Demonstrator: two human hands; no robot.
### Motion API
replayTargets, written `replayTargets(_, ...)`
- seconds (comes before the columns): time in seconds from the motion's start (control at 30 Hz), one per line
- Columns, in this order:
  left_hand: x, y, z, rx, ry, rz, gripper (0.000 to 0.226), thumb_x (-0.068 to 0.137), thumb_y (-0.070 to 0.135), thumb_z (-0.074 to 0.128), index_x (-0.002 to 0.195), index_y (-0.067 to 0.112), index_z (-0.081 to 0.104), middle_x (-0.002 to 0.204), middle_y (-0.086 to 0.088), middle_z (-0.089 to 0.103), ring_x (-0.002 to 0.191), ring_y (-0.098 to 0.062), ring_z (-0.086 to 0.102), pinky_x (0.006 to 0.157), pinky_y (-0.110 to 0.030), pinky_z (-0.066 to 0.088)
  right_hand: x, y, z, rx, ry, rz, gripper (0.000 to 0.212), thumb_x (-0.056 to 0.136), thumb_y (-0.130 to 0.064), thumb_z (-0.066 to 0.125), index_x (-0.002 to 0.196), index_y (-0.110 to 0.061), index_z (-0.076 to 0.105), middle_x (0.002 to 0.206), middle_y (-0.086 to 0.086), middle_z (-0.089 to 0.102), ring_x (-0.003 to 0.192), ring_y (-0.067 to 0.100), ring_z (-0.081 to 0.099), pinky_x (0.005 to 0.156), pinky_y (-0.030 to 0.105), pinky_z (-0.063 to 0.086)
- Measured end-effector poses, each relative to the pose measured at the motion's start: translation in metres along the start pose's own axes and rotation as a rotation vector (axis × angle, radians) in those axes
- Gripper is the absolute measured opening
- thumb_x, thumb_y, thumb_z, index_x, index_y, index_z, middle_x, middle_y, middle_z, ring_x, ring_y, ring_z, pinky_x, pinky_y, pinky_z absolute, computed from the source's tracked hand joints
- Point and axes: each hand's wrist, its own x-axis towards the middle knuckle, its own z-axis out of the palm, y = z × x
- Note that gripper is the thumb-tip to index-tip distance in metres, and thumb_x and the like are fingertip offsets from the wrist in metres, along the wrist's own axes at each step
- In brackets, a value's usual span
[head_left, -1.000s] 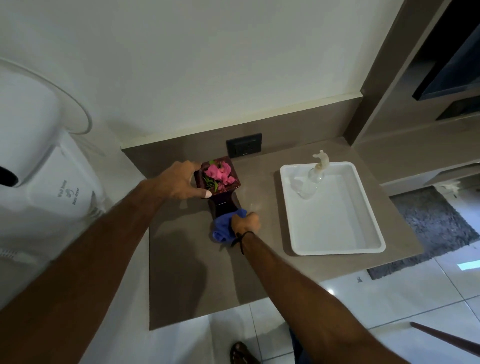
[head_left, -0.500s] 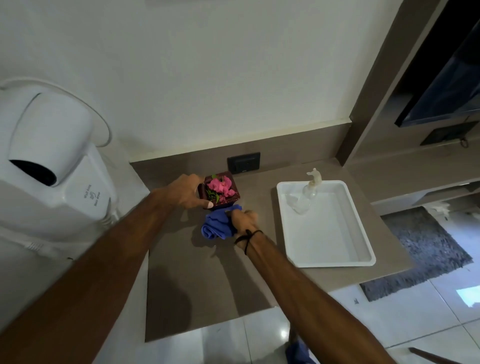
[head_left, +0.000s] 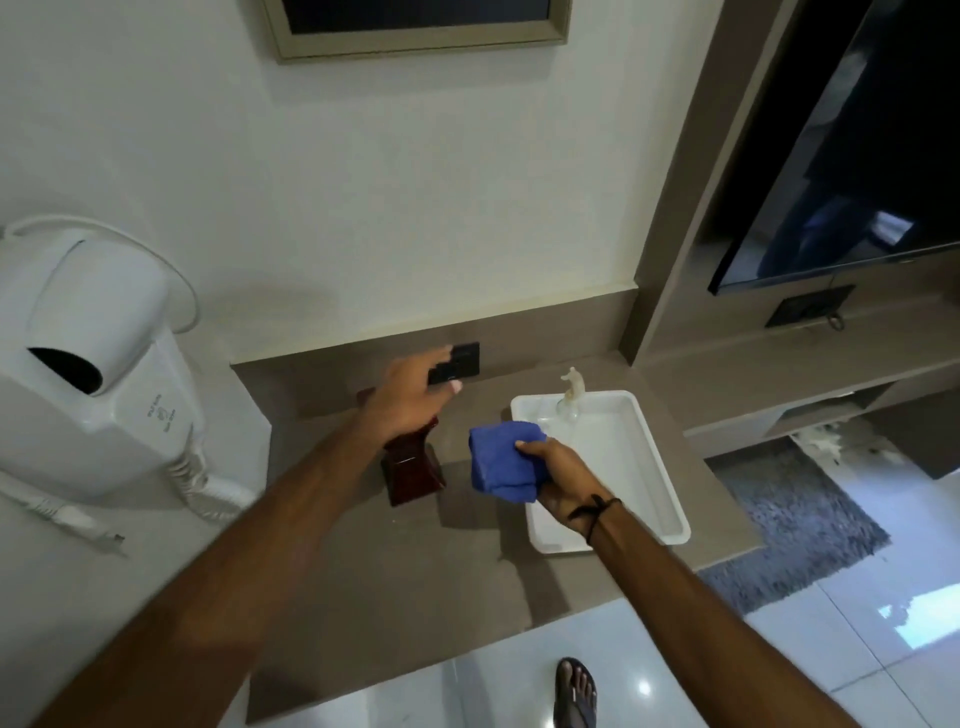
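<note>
A dark red vase (head_left: 411, 475) stands on the brown counter (head_left: 363, 582). My left hand (head_left: 410, 402) lies over its top and grips it, hiding the pink flowers. My right hand (head_left: 563, 480) holds a bunched blue cloth (head_left: 498, 460) in the air to the right of the vase, over the left rim of the white tray. The cloth and the vase are apart.
A white tray (head_left: 657, 467) holds a clear pump bottle (head_left: 571, 395) at its far end. A black socket (head_left: 462, 358) sits in the back panel. A white wall hair dryer (head_left: 88, 374) hangs at left, a TV (head_left: 852, 171) at right. Below lie a grey rug (head_left: 800, 525) and a sandalled foot (head_left: 575, 691).
My right hand lifted the blue cloth off the counter by the vase's foot and moved it right. My left hand shifted from the vase's side onto its top, covering the flowers.
</note>
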Motion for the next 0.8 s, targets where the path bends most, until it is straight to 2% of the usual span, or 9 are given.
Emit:
replayTargets(0.1,0.0,0.031,0.056,-0.413,-0.08,-0.219,0.052,0.083,0.034,0.066,0.129,0.017,0.048,0.121,0.002,0.06,0.105,-0.013,0.059,0.087,-0.028,0.046,-0.005,-0.019,-0.027,0.064,0.006,-0.032,0.021,0.094,-0.009,0.056,0.112,-0.009,0.065,0.114,0.013,0.07,0.105,0.029,0.067,0.082,0.041,0.059)
replayTargets(0.2,0.001,0.04,0.113,-0.537,-0.267,-0.41,0.04,0.079,0.036,0.069,0.112,0.017,0.057,0.102,0.002,0.065,0.093,-0.014,0.064,0.079,-0.03,0.053,-0.001,-0.031,-0.052,0.067,0.026,-0.051,0.039,0.093,-0.005,0.053,0.131,0.005,0.057,0.13,0.026,0.062,0.12,0.041,0.06,0.104,0.052,0.049)
replayTargets(0.27,0.004,0.038,0.144,-0.584,-0.295,-0.486,0.037,0.076,0.029,0.073,0.107,0.014,0.059,0.096,-0.003,0.068,0.085,-0.015,0.067,0.069,-0.029,0.057,0.005,-0.032,-0.071,0.019,0.074,-0.041,0.042,0.093,-0.002,0.055,0.133,0.009,0.053,0.132,0.03,0.059,0.119,0.045,0.059,0.105,0.056,0.047)
replayTargets(0.33,0.007,0.036,0.168,-0.595,-0.298,-0.541,0.034,0.073,0.025,0.076,0.101,0.012,0.06,0.089,-0.008,0.071,0.074,-0.015,0.07,0.066,-0.03,0.059,0.012,-0.03,-0.089,-0.075,0.161,-0.049,0.034,0.089,0.002,0.062,0.122,0.009,0.057,0.128,0.034,0.061,0.115,0.047,0.062,0.1,0.059,0.05)
replayTargets(0.37,0.008,0.034,0.18,-0.575,-0.301,-0.56,0.035,0.072,0.025,0.077,0.099,0.011,0.061,0.084,-0.008,0.072,0.069,-0.016,0.071,0.067,-0.032,0.06,0.016,-0.028,-0.098,-0.161,0.231,-0.06,0.026,0.086,0.003,0.066,0.111,0.004,0.06,0.123,0.035,0.064,0.109,0.046,0.065,0.097,0.058,0.053)
replayTargets(0.43,0.009,0.032,0.2,-0.457,-0.286,-0.572,0.041,0.069,0.029,0.078,0.101,0.01,0.06,0.089,-0.008,0.071,0.078,-0.022,0.07,0.077,-0.038,0.059,0.024,-0.023,-0.113,-0.424,0.382,-0.068,0.024,0.08,-0.002,0.075,0.097,-0.007,0.06,0.107,0.032,0.071,0.094,0.04,0.07,0.089,0.052,0.058)
replayTargets(0.53,0.008,0.033,0.224,-0.198,-0.259,-0.503,0.048,0.071,0.033,0.076,0.108,0.008,0.058,0.106,-0.011,0.066,0.095,-0.027,0.063,0.08,-0.035,0.051,0.029,-0.013,-0.127,-0.74,0.505,-0.05,0.034,0.07,-0.017,0.085,0.094,-0.012,0.063,0.088,0.018,0.074,0.084,0.033,0.071,0.079,0.04,0.061)
replayTargets(0.63,0.007,0.035,0.241,0.002,-0.252,-0.423,0.041,0.077,0.03,0.071,0.108,0.007,0.055,0.11,-0.012,0.063,0.095,-0.028,0.06,0.071,-0.03,0.045,0.037,-0.004,-0.136,-0.872,0.542,-0.063,0.035,0.07,-0.018,0.082,0.096,-0.009,0.061,0.092,0.015,0.072,0.083,0.031,0.069,0.077,0.039,0.061)
replayTargets(0.8,0.008,0.031,0.237,0.159,-0.237,-0.334,0.026,0.085,0.023,0.059,0.105,0.008,0.054,0.112,-0.014,0.059,0.094,-0.03,0.06,0.078,-0.04,0.053,0.04,-0.011,-0.136,-1.071,0.516,-0.083,0.045,0.076,-0.022,0.077,0.113,-0.011,0.054,0.105,0.014,0.07,0.095,0.033,0.068,0.083,0.041,0.06)
